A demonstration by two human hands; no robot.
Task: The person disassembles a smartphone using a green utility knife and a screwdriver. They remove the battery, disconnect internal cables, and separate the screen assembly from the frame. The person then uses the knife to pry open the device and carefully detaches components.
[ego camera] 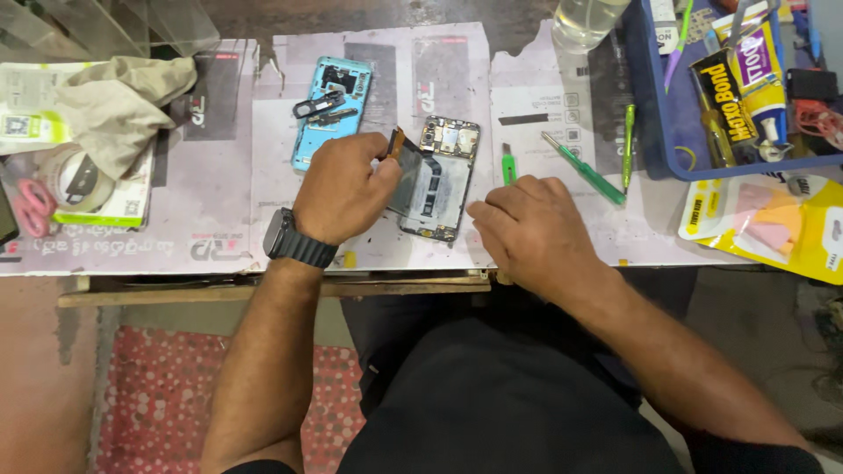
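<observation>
An opened phone body [443, 180] with its circuit board showing lies on the paper-covered bench. My left hand [344, 189], with a dark watch on the wrist, pinches a dark thin panel [406, 175] with an orange flex strip at its top, lifted at the phone's left edge. Resting on the bench just right of the phone is my right hand [527, 230], fingers curled; whether it holds anything is hidden. A light blue back cover [329, 110] with small dark parts on it lies behind my left hand.
A green screwdriver [584, 168], a small green tool [508, 165] and a thin green pen-like tool [628, 145] lie right of the phone. A blue tray [654, 132] holds glue tubes. Yellow packet [773, 224] at right; cloth [118, 101], tape roll and pink scissors [33, 206] at left.
</observation>
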